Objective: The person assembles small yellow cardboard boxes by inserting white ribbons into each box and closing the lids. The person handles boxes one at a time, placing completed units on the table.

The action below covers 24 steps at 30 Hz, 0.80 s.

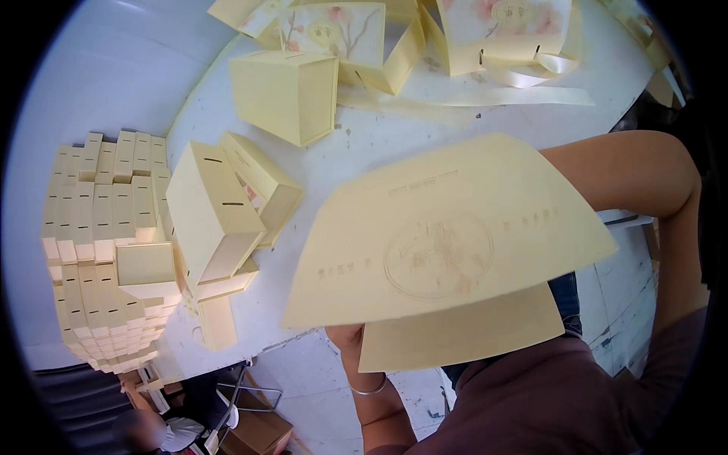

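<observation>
Close in front of me a cream cardboard gift box [364, 220] is held up and tilted, with a faint round emblem on its broad panel. A second cream panel [462, 337] shows below it; I cannot tell how the two join. My left hand [345, 335], with a bangle at the wrist, is closed at the box's lower left edge, its fingers mostly hidden. My right forearm [591, 171] comes in from the right and passes behind the box, which hides that hand. Left of it two cream boxes with slots, one upright [212, 220] and one leaning [269, 186], stand on the white table [356, 148].
Many stacked cream boxes [106, 220] line the table's left side. Another plain box [284, 95] stands farther back. Flower-printed boxes [364, 34] and a cream ribbon [546, 96] lie at the far edge. A person [178, 432] is at the lower left near a brown carton [258, 434].
</observation>
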### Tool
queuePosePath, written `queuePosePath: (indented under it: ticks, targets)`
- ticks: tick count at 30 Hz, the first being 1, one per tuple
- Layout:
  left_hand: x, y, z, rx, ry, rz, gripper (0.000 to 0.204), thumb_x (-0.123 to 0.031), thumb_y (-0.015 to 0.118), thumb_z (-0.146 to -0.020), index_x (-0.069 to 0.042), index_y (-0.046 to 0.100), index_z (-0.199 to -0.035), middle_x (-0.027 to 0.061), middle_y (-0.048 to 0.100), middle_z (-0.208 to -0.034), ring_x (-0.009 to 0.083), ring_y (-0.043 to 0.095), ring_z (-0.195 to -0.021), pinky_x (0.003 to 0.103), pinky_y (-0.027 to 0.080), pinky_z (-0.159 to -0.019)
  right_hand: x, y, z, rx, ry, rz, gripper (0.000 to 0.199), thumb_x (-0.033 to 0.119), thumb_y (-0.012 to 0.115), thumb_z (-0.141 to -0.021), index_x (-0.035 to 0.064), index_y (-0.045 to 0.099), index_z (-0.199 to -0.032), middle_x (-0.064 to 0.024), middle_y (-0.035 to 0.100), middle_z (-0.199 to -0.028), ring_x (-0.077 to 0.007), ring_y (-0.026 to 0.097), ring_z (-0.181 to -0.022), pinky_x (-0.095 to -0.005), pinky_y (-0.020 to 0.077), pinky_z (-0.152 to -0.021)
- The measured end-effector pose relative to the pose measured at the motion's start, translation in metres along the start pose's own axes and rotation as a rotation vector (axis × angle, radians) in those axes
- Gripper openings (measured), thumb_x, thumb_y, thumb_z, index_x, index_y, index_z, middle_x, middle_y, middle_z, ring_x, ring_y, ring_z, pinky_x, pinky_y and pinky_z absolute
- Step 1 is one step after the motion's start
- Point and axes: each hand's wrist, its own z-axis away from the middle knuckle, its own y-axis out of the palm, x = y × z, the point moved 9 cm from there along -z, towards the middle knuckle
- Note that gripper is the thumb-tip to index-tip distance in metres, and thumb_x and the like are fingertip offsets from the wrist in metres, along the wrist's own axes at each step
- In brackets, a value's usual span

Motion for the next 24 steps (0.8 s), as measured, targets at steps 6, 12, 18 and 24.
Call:
queuePosePath:
  ticks: [6,12,18,24]
  targets:
    - [-0.033,0.016,-0.017,0.214,0.387,-0.294,0.023,0.0,0.068,-0.062,-0.003,0.068,-0.085,0.0057,0.053,-0.086,0.0155,0.053,-0.074,0.024,0.044,-0.063,-0.015,0.009,-0.003,0.012,-0.038,-0.008,0.01,0.005,0.054,-0.066,-0.0027,0.047,-0.067,-0.018,0.045,-0.058,-0.0317,0.045,-0.053,-0.0426,0.0351,-0.048]
    - [-0.033,0.014,-0.028,0.252,0.324,-0.353,0.023,-0.002,0.071,-0.058,-0.005,0.07,-0.081,0.0027,0.047,-0.082,0.0136,0.049,-0.071,0.023,0.041,-0.059,-0.027,0.01,-0.007,0.025,-0.001,-0.11,0.015,0.006,0.054,-0.061,-0.0063,0.048,-0.067,-0.0227,0.047,-0.058,-0.0331,0.045,-0.05,-0.0428,0.0353,-0.048]
    - [-0.032,0.012,-0.016,0.196,0.337,-0.307,0.019,-0.002,0.071,-0.058,-0.004,0.069,-0.076,0.0033,0.048,-0.078,0.0151,0.049,-0.072,0.024,0.041,-0.063,-0.019,-0.003,0.001,-0.079,0.022,0.002,0.014,0.009,0.054,-0.066,-0.0048,0.051,-0.069,-0.0205,0.052,-0.063,-0.0328,0.049,-0.055,-0.0419,0.0387,-0.051]
    - [-0.023,0.008,-0.015,0.168,0.25,-0.239,0.024,0.004,0.072,-0.056,-0.004,0.072,-0.079,0.012,0.063,-0.096,0.0247,0.059,-0.093,0.034,0.049,-0.079,-0.011,-0.006,0.0,-0.053,0.025,0.052,0.015,0.011,0.056,-0.069,-0.0037,0.054,-0.071,-0.0191,0.055,-0.066,-0.0325,0.052,-0.058,-0.0413,0.0404,-0.054]
